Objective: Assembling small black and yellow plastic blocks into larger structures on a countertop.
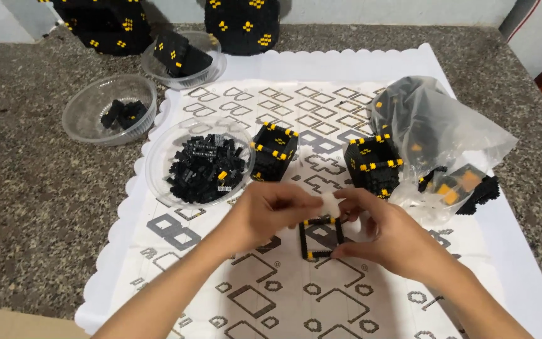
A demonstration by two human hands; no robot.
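Both hands met over a small square frame [321,237] of black and yellow bricks, low enough on the white patterned mat [283,295] for the mat to steady it. The left hand [271,213] curled its fingers [296,199] toward a small pale piece [329,202], seemingly pinching it above the frame's far edge. The right hand [390,233] pressed its fingers against the frame's right side, bracing it. A clear bowl of loose black bricks [200,161] stood just to the far left, within easy reach. Two half-built cubes [273,150] waited farther off, beside a plastic bag [434,135] on the granite desk [32,207].
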